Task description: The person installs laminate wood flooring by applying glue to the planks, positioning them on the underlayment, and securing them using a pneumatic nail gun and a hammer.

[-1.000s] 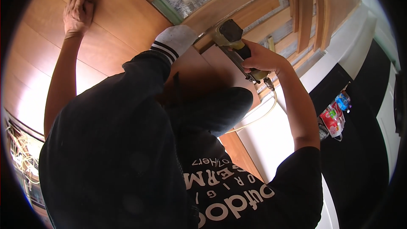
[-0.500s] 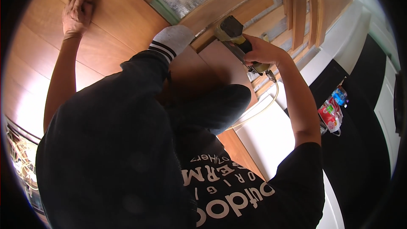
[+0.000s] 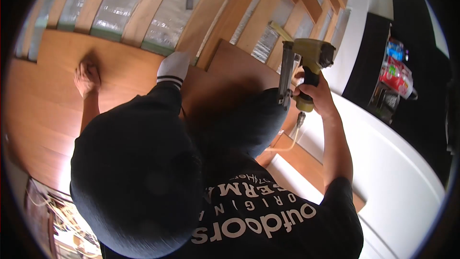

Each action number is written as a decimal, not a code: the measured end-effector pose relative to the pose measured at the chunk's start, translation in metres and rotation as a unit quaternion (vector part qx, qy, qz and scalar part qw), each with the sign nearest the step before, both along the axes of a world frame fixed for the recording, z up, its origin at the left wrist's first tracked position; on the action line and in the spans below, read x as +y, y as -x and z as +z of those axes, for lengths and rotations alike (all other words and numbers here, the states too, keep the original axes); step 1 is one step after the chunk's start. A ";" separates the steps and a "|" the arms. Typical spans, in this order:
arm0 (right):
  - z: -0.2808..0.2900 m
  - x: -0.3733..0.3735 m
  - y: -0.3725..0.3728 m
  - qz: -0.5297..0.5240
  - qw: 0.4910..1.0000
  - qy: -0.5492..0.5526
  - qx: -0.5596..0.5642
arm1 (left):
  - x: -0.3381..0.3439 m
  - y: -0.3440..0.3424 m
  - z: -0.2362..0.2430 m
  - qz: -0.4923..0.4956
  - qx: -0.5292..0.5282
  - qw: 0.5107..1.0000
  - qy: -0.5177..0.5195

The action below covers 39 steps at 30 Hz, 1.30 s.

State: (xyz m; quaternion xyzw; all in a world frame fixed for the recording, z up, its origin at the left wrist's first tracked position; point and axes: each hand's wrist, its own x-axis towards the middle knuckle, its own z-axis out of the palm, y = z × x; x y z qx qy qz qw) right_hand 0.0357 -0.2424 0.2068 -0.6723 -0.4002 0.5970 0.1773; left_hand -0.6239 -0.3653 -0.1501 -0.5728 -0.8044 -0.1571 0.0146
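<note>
The left hand [image 3: 88, 79] is on floorboards [image 3: 52, 88]

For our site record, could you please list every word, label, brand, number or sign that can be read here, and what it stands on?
Black shirt: large white lettering in several lines, upside down in view; legible, but I don't copy out wording.
Red package: print too small and blurred to read.
Nail gun in the right hand: no readable marking.

The knee [image 3: 136, 172] hides much of the left arm [image 3: 89, 109], and the nailer handle [image 3: 311, 77] some right fingers [image 3: 305, 89].
</note>
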 end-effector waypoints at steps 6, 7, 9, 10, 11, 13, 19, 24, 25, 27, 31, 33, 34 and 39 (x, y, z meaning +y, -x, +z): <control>0.030 -0.162 -0.055 -0.191 0.977 -0.090 -0.014 | 0.046 0.011 -0.001 -0.064 0.004 0.994 0.084; 0.032 -0.185 -0.059 -0.192 0.976 -0.103 -0.023 | 0.061 0.015 0.001 -0.071 0.007 0.990 0.124; 0.031 -0.218 -0.060 -0.222 0.970 -0.086 -0.057 | 0.102 0.021 0.004 -0.084 0.018 0.970 0.227; 0.033 -0.231 -0.060 -0.193 0.973 -0.103 -0.068 | 0.128 0.019 0.006 -0.097 0.030 0.955 0.278; 0.033 -0.243 -0.058 -0.183 0.977 -0.078 -0.079 | 0.157 0.014 0.011 -0.111 0.046 0.937 0.329; 0.021 -0.250 -0.050 -0.148 0.979 -0.072 -0.121 | 0.221 -0.017 0.022 -0.176 0.067 0.906 0.379; -0.013 -0.257 -0.016 -0.075 0.967 -0.039 -0.240 | 0.367 -0.288 0.079 -0.469 -0.156 0.848 0.190; -0.027 -0.263 -0.008 -0.064 0.963 -0.013 -0.260 | 0.357 -0.517 0.126 -0.627 -0.150 0.747 0.163; -0.028 -0.264 -0.008 -0.079 0.962 -0.018 -0.260 | 0.345 -0.549 0.127 -0.643 -0.151 0.734 0.159; -0.029 -0.267 -0.010 -0.108 0.960 -0.009 -0.257 | 0.335 -0.599 0.125 -0.694 -0.044 0.697 0.178; -0.027 -0.271 -0.012 -0.189 0.947 0.004 -0.259 | 0.319 -0.670 0.098 -0.725 0.067 0.672 0.135; -0.026 -0.270 -0.015 -0.206 0.947 0.028 -0.244 | 0.318 -0.693 0.082 -0.681 0.072 0.710 0.161; -0.025 -0.267 -0.017 -0.200 0.953 0.036 -0.224 | 0.322 -0.704 0.075 -0.697 0.066 0.698 0.148; -0.031 -0.243 -0.029 -0.133 0.967 0.029 -0.217 | 0.341 -0.714 0.069 -0.666 -0.074 0.674 0.311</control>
